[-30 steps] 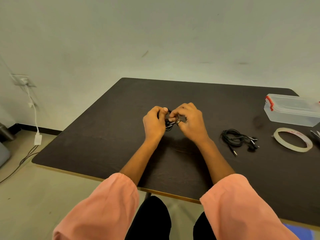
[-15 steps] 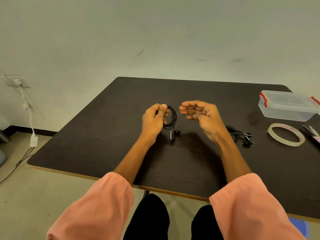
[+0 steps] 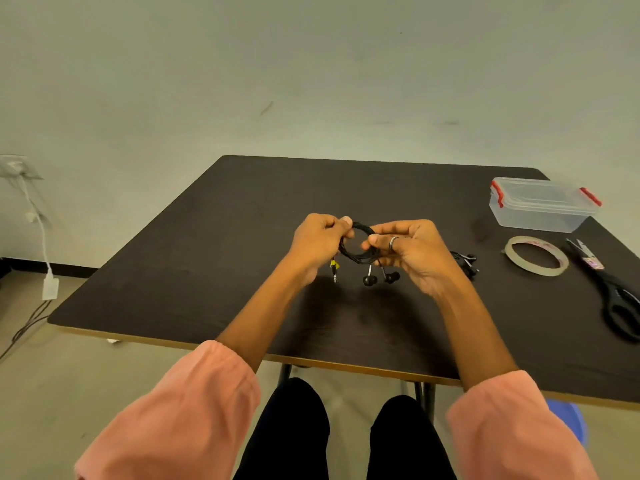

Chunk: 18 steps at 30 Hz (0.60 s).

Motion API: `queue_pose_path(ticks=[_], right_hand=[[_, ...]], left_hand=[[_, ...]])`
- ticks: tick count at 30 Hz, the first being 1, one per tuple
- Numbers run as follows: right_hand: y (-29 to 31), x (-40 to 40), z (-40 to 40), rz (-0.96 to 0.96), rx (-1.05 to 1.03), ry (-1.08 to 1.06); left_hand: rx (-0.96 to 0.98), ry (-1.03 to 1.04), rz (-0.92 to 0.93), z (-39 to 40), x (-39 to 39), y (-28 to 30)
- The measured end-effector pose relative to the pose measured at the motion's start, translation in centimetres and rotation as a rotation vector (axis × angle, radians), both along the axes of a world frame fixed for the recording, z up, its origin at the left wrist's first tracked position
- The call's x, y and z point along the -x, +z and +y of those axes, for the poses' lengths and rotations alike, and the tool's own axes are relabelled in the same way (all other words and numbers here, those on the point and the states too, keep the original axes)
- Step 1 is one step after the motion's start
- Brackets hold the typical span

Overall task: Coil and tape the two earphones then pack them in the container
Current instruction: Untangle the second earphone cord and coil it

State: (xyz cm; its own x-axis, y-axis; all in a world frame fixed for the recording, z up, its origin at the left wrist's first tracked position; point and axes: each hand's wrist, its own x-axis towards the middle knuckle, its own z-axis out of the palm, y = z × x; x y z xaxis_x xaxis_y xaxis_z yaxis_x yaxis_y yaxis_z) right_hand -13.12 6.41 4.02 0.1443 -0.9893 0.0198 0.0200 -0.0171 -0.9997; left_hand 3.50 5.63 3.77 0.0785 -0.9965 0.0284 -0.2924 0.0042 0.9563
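Observation:
A black earphone (image 3: 358, 252) is wound into a small round coil held above the dark table (image 3: 207, 271). My left hand (image 3: 317, 242) pinches the coil's left side and my right hand (image 3: 414, 251) grips its right side. Its plug and both earbuds dangle below the coil. A second black earphone (image 3: 465, 261) lies bunched on the table, mostly hidden behind my right hand. To the right lies a roll of clear tape (image 3: 536, 260). A clear lidded container with red clips (image 3: 542, 206) stands at the back right.
Black scissors (image 3: 609, 289) lie near the table's right edge beside the tape. A wall socket with a white cable and adapter (image 3: 48, 287) hangs at the left. My knees sit under the table's near edge.
My right hand, which had let go and opened half a second ago, has come back and taken hold of the coil's right side. The coil has been raised a little.

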Motion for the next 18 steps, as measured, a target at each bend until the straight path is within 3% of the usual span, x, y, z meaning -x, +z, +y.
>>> queue_pose_path(ticks=[5, 11, 18], right_hand=[[-1.8, -0.6, -0.7, 0.197, -0.062, -0.153], [-3.1, -1.6, -0.9, 0.558, 0.110, -0.290], [-3.3, -1.3, -0.8, 0.658, 0.168, -0.266]], left_hand=[[-0.046, 0.073, -0.256, -0.2, 0.6, -1.3], [0.006, 0.182, -0.479, -0.5, 0.7, -1.9], [-0.037, 0.166, -0.458, -0.6, 0.1, -1.9]])
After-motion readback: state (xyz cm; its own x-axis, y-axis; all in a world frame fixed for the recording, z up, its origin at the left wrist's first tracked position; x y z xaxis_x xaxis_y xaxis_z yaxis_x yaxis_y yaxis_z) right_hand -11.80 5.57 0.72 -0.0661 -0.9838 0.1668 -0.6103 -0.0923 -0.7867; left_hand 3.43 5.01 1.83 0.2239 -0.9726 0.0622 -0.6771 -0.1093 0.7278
